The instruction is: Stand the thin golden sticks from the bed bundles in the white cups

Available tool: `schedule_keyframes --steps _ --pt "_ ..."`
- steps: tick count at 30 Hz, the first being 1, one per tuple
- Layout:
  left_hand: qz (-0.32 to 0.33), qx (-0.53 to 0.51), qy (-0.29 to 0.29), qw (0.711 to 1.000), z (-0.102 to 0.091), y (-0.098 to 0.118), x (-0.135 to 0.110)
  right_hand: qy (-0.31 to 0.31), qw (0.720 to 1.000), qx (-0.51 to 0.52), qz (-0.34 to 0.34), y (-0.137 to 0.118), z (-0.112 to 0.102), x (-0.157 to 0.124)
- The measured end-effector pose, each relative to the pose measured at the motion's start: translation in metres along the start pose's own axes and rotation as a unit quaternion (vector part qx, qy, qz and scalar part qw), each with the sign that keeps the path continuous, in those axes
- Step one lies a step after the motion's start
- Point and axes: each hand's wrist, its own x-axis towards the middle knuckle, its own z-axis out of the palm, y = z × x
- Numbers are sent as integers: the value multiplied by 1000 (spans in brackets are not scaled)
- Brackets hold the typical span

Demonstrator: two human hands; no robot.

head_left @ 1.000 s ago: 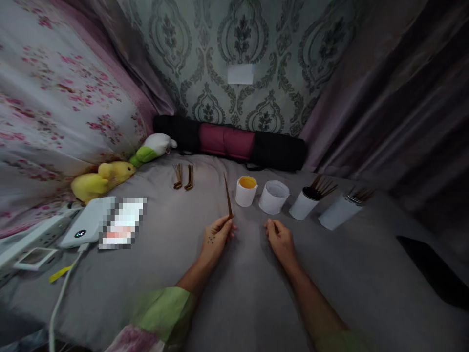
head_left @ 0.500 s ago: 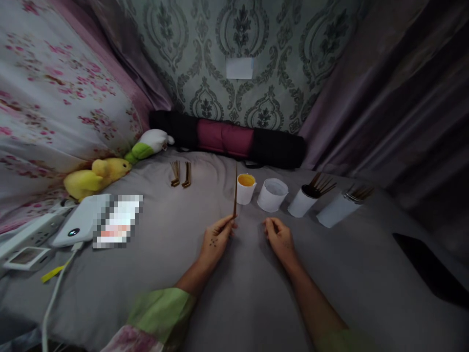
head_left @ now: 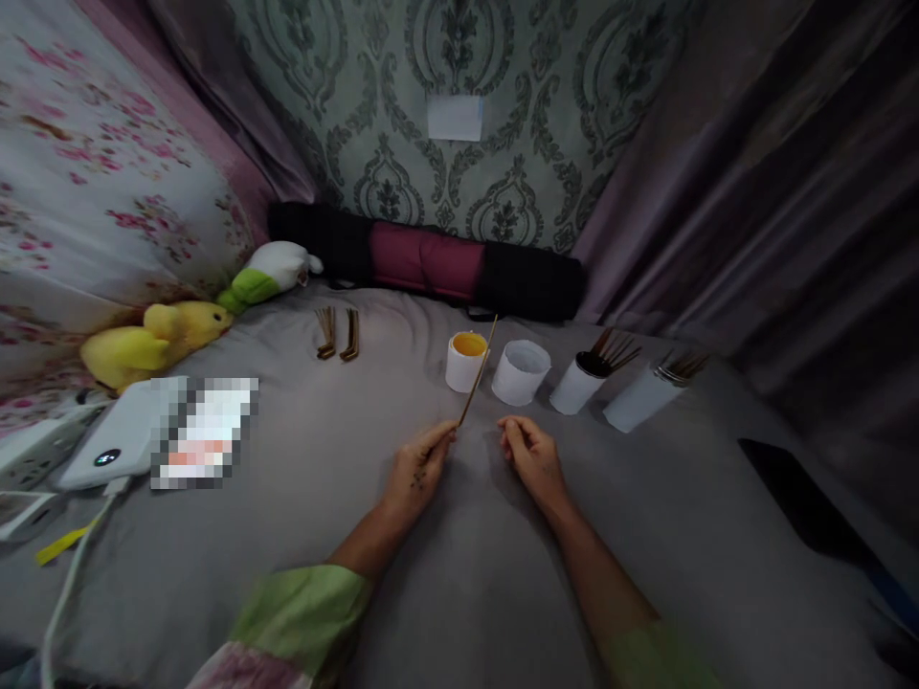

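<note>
My left hand (head_left: 420,469) pinches the lower end of a thin brown stick (head_left: 478,378), which slants up to the right. The stick's upper part passes in front of the right side of a white cup (head_left: 465,376) with a yellow inside. My right hand (head_left: 532,461) is closed, thumb against curled fingers, a short way to the right; whether anything is in it I cannot make out. Beyond it stands a wider white tub (head_left: 521,375). Further right are two tilted white cylinders, one (head_left: 572,388) with a dark mouth, the other (head_left: 638,402) lying lower, both holding several thin brown sticks.
Two bent brown bundles (head_left: 326,340) lie on the grey sheet (head_left: 302,536). At left are plush toys (head_left: 154,344), a white power bank (head_left: 125,435) with a cable and a blurred rectangle. A black and maroon roll (head_left: 423,260) lies along the wall; a dark flat object (head_left: 804,498) is at right.
The stick in my left hand has tipped from nearly upright to a rightward slant. The whole scene has shifted left in view. My right hand stays closed.
</note>
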Motion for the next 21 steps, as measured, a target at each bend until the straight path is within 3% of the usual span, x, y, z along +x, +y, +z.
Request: schedule_keyframes --steps 6,21 --pt "72 67 -22 995 -1 3 0 -9 1000 11 8 -4 0 -1" --pt "129 202 -87 967 0 2 -4 -51 998 36 20 -8 0 -4"
